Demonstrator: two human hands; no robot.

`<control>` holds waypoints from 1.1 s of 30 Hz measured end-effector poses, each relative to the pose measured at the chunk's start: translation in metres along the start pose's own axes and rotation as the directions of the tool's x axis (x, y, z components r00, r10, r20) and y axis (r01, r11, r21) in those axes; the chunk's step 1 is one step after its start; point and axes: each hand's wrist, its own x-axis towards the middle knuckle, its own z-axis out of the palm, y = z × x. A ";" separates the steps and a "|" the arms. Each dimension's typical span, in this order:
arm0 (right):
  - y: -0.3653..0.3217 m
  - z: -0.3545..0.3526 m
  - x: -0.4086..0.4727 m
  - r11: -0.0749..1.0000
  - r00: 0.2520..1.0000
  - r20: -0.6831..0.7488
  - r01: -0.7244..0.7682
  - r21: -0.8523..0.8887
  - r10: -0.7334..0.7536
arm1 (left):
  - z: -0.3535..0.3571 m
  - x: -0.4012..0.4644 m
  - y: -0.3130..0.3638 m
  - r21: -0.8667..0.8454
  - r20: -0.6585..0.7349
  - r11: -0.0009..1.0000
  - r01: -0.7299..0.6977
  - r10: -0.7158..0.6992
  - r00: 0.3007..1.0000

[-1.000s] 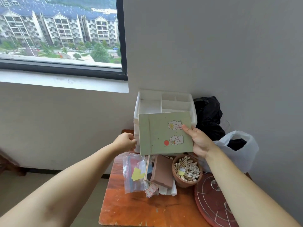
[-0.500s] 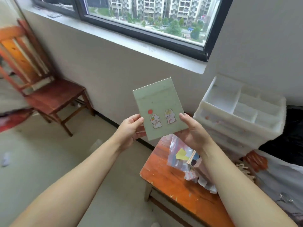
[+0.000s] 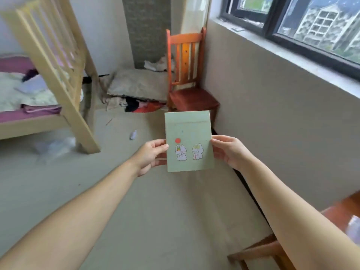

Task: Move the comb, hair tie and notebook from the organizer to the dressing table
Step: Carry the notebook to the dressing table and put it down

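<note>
I hold a pale green notebook [image 3: 188, 141] upright in front of me, over the grey floor. Its cover shows a red dot and two small rabbit stickers. My left hand [image 3: 151, 155] grips its left edge with the thumb on the front. My right hand [image 3: 228, 151] grips its right edge the same way. The organizer, the comb and the hair tie are out of view.
An orange wooden chair [image 3: 188, 78] stands against the wall beyond the notebook. A wooden bed frame [image 3: 58, 75] with bedding fills the left. Cushions and clothes [image 3: 136, 88] lie on the floor. The edge of an orange table [image 3: 342, 213] shows at lower right, under the window [image 3: 311, 26].
My view has swung left, away from the organizer and table toward the chair and bed. The notebook went from my right hand alone to both hands, carried along and turned upright.
</note>
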 end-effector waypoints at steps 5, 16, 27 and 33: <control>-0.002 0.153 0.056 0.999 0.981 0.187 -0.040 -0.031 0.045 | -0.138 -0.049 0.011 -0.051 -0.324 0.999 -0.018 0.001 0.946; -0.009 0.491 0.153 0.951 0.761 0.611 -0.024 -0.308 0.217 | -0.391 -0.172 -0.012 -0.226 -0.793 0.962 -0.151 -0.092 0.602; 0.018 0.873 0.143 0.830 0.259 0.869 0.276 -0.486 0.422 | -0.563 -0.335 -0.039 -0.263 -0.958 0.877 -0.402 -0.288 -0.002; 0.090 1.049 0.057 0.790 -0.023 0.847 0.377 -0.484 0.531 | -0.632 -0.453 -0.092 -0.234 -0.876 0.835 -0.498 -0.403 -0.265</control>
